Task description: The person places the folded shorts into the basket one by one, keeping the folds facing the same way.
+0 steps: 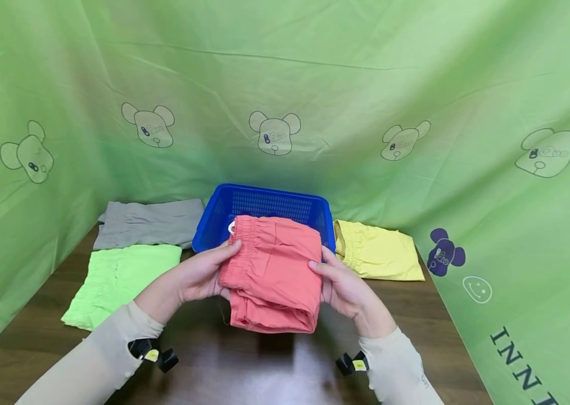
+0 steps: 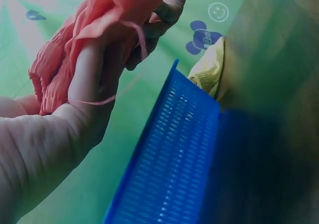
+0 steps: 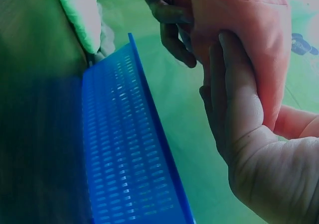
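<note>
Item 1: folded coral garment point(image 1: 280, 270), gathered elastic waistband to the L side, small white loop point(image 1: 231, 227) at its upper L corner. Location: held up in front of the person, above counter point(image 1: 416, 332) level; wrist views show it clear of the basket. Thin pinkish cord point(image 2: 142, 40) hanging off it, L wrist view.

Hands, 2: left hand point(image 1: 206, 273) pinching the garment's L edge, thumb on top at waistband, fingers beneath; right hand point(image 1: 345, 287) pinching the R edge likewise, thumb on top. Pale sleeves point(image 1: 98, 354) and a black wrist device point(image 1: 149, 350) w/ yellow label on each arm.

Item 2: blue basket point(image 1: 285, 194), perforated walls, on counter beyond the garment. Obstruction — in head view the garment covers most of its near side & part of the interior; contents, if any, can't tell.

Item 3: grey garment point(image 1: 153, 222), folded, just L of basket.

Item 4: lime garment point(image 1: 123, 275), folded, on near side of grey, edges meeting or slightly overlapping; L forearm passes in front of its lower R corner.

Item 5: yellow garment point(image 1: 381, 250), folded, just R of basket, gathered waistband toward it.

Surround: green cloth point(image 1: 275, 67) w/ printed bear heads — back & both sides, closely bordering items 2, 3 and 5.
</note>
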Demonstrator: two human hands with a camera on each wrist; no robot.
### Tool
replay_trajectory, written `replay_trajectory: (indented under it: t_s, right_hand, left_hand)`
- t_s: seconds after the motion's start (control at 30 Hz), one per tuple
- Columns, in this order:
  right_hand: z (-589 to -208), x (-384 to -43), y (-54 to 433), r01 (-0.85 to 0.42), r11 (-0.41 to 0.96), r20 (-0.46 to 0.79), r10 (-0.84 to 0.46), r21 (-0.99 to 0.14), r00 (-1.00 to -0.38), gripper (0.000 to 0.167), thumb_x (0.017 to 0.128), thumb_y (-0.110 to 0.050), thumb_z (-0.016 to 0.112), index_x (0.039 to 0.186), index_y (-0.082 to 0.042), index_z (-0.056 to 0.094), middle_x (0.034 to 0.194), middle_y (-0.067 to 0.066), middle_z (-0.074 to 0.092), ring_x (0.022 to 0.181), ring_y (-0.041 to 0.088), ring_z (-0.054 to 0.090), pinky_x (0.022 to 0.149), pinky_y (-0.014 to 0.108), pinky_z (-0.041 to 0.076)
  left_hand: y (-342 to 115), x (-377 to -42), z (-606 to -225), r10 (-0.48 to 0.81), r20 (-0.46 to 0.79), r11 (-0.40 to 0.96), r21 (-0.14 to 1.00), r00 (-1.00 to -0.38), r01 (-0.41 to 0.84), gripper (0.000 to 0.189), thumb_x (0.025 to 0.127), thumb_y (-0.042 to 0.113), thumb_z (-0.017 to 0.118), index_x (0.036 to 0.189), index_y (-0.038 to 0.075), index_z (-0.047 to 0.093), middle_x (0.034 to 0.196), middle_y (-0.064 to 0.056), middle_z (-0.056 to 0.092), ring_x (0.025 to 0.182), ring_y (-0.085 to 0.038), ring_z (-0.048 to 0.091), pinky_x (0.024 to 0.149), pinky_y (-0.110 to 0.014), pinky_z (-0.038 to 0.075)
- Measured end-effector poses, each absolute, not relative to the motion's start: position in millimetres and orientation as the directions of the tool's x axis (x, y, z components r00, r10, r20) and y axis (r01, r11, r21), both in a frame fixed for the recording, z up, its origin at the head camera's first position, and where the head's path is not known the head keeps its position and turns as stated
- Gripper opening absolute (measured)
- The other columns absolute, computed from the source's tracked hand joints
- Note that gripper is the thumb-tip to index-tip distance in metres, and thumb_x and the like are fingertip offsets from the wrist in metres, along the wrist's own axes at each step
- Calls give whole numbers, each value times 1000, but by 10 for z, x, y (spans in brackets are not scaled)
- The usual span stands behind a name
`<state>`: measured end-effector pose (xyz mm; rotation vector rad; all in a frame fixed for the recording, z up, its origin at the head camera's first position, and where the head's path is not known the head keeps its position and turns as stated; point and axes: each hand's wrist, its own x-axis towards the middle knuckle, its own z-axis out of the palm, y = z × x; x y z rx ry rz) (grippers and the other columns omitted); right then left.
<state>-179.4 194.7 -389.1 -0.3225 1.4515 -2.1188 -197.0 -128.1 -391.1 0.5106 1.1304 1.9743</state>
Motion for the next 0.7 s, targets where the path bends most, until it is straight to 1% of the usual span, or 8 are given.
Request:
replay_trajectory:
  t_s: [0.1, 0.2, 0.33, 0.5, 0.63, 0.7]
  right_hand:
    - [-3859, -1815, 1939, 304, -261, -106, -575, -916, -811, 55, 111, -16, 41, 161, -26, 19, 131, 13, 60, 106, 28, 72, 77, 51, 61]
    - [-3832, -1835, 1935, 310, -239, -113, -596, -920, -795, 55, 111, -17, 41, 160, -30, 18, 133, 17, 57, 104, 31, 72, 73, 50, 62]
    - [-3783, -1877, 1918, 293, -219, -107, -603, -931, -791, 55, 111, -16, 40, 159, -29, 16, 132, 18, 55, 98, 31, 73, 67, 49, 62]
    - [-3703, -1983, 1885, 272, -210, -110, -568, -939, -816, 54, 111, -13, 39, 159, -27, 18, 128, 16, 56, 92, 27, 73, 63, 45, 62]
    - [-3642, -2081, 1857, 266, -212, -110, -551, -940, -827, 54, 111, -12, 39, 159, -27, 20, 130, 14, 55, 93, 25, 73, 63, 43, 62]
    - [-3614, -2128, 1844, 263, -218, -106, -546, -940, -831, 54, 110, -12, 39, 159, -27, 21, 130, 14, 54, 92, 25, 73, 62, 42, 62]
  left_hand:
    - [-1276, -2012, -3849, 761, -60, -284, 864, -646, -415, 53, 113, 43, 27, 161, 32, 9, 131, -19, 63, 105, -36, 72, 74, -54, 61]
    - [-1279, -2071, -3819, 729, -93, -264, 876, -678, -404, 52, 113, 43, 28, 161, 34, 10, 133, -19, 62, 105, -36, 72, 74, -55, 61]
    - [-1289, -2142, -3767, 693, -140, -223, 891, -707, -395, 52, 113, 43, 29, 161, 35, 12, 136, -20, 60, 108, -37, 71, 76, -57, 60]
    - [-1303, -2237, -3670, 661, -173, -180, 908, -731, -378, 54, 113, 37, 36, 162, 29, 15, 134, -20, 62, 107, -35, 72, 75, -53, 61]
    - [-1317, -2310, -3579, 633, -182, -165, 918, -752, -361, 58, 111, 30, 43, 161, 25, 15, 130, -18, 65, 104, -32, 73, 75, -51, 62]
    - [-1323, -2351, -3535, 620, -186, -161, 921, -762, -356, 58, 111, 29, 45, 161, 25, 17, 128, -16, 66, 103, -31, 73, 75, -50, 62]
